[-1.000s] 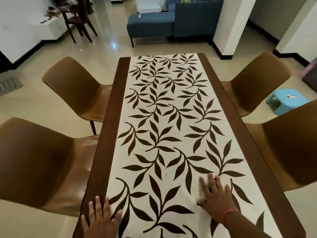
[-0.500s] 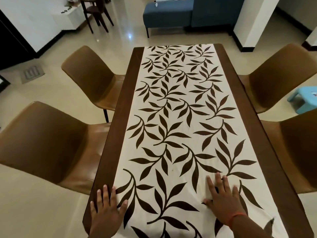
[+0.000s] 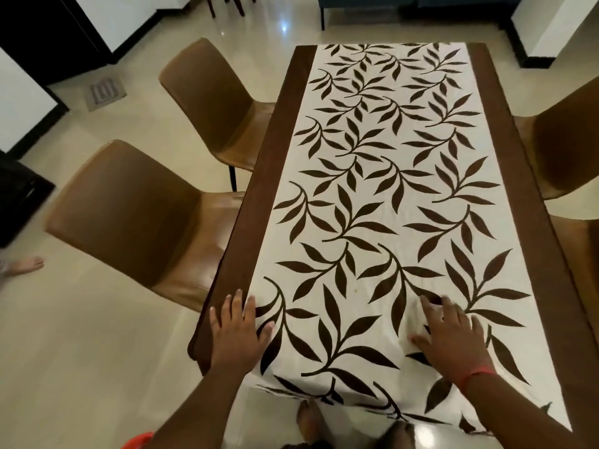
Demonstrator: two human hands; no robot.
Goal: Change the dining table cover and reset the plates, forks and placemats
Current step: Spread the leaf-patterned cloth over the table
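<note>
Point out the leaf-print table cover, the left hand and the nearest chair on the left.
leaf-print table cover (image 3: 382,176), head view, on its cream middle stretch.
left hand (image 3: 238,332), head view, on the back of the hand.
nearest brown chair on the left (image 3: 126,209), head view, on its backrest.

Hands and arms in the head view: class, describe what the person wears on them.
Both forearms are bare, with no sleeves showing. The right hand has a thin red-orange band round its wrist. The left hand wears nothing visible: no rings, watch or gloves.

Bare forearms; a red-orange band (image 3: 476,374) circles the right wrist.
</note>
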